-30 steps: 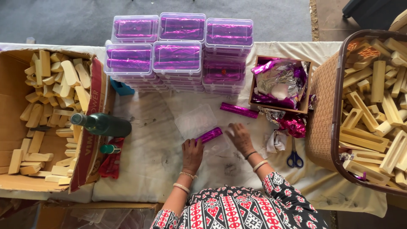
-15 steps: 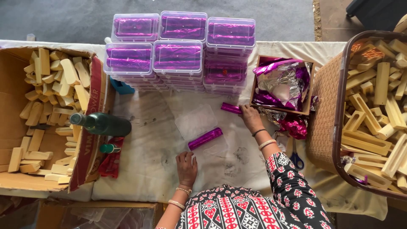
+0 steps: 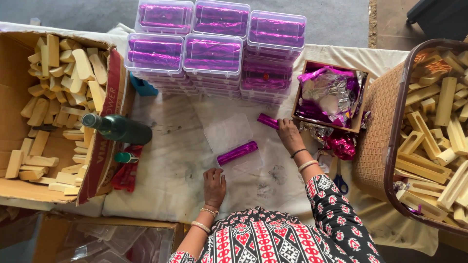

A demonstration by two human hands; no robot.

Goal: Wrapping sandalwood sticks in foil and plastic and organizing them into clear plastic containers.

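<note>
Since the earlier frames, the right hand [image 3: 288, 135] had left the wrapped stick at the middle of the cloth and reached out toward one o'clock, while the left hand [image 3: 214, 186] had drawn back toward the body.

Nearest the person, that left hand lay flat on the white cloth [image 3: 165, 170], fingers loosely together and holding nothing, as if steadying the sheet. Just beyond it at twelve o'clock, a purple foil-wrapped stick [image 3: 237, 152] lay slanted on a clear plastic lid [image 3: 229, 132], apart from both hands, seemingly parked there as finished work.

Farther out at one o'clock, the right hand's fingers were curled down onto the end of a second purple wrapped stick [image 3: 267, 121]; whether they pinched it or only touched it, I could not tell. It sat just beside the small cardboard box of foil sheets [image 3: 331, 92], handy for wrapping. Blue-handled scissors [image 3: 340, 179] lay at three o'clock, beside the forearm.

At nine o'clock a dark green bottle [image 3: 119, 128] lay tipped against the open carton of bare wooden blocks [image 3: 58, 107]; a brown basket [image 3: 378, 126] of more blocks stood at three o'clock. Farthest, at twelve, stacked clear boxes [image 3: 214, 51] held purple-wrapped sticks.
</note>
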